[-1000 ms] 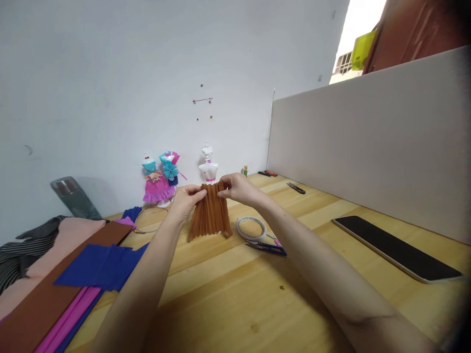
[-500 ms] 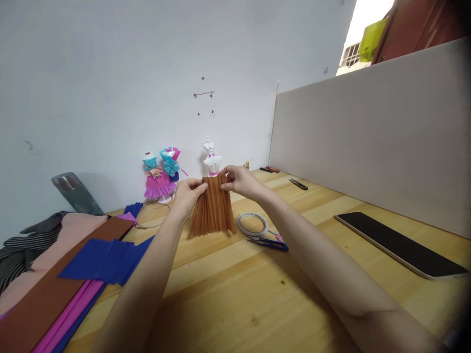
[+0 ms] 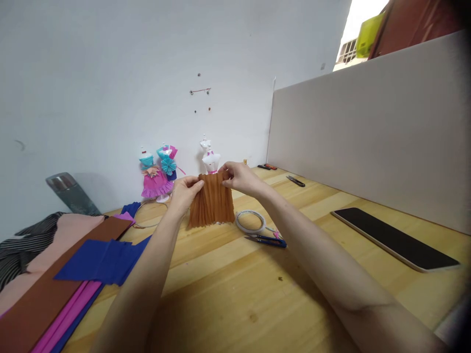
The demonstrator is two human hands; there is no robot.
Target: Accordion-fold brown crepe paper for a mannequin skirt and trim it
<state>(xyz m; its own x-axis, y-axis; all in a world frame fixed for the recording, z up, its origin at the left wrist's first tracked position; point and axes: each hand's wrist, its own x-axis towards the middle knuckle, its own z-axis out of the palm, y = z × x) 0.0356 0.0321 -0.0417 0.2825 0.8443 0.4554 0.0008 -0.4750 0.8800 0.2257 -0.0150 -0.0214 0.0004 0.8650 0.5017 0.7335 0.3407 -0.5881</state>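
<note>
Pleats (image 3: 210,198) run down the brown panel (image 3: 222,205) that I have hanging between two hands, in front of the nearer white miniature mannequin (image 3: 211,163). The left hand (image 3: 182,195) pinches its upper left corner between thumb and forefinger; the right hand (image 3: 243,179) grips the upper right with thumb and bent fingers. To hold this well, I would pinch lightly, since the crinkled sheet looks thin and liable to crease or tear, and set both hands level so the top edge runs straight. A slight, even tension seems right: a hard sideways pull could open the folds.

From here I cannot tell whether the panel touches the mannequin, which it hides below the pink waistband (image 3: 212,172), or whether its hem meets the wooden tabletop (image 3: 221,279). The rear mannequin (image 3: 204,143) is mostly blocked. Just above the right hand, only the gold top (image 3: 245,161) of something small shows. The left forearm (image 3: 147,279) covers one end of the blue sheet (image 3: 99,260), and the brown strip (image 3: 47,279) beneath runs out of frame. The white ring (image 3: 263,222) may be a tape roll; I'm not sure.
</note>
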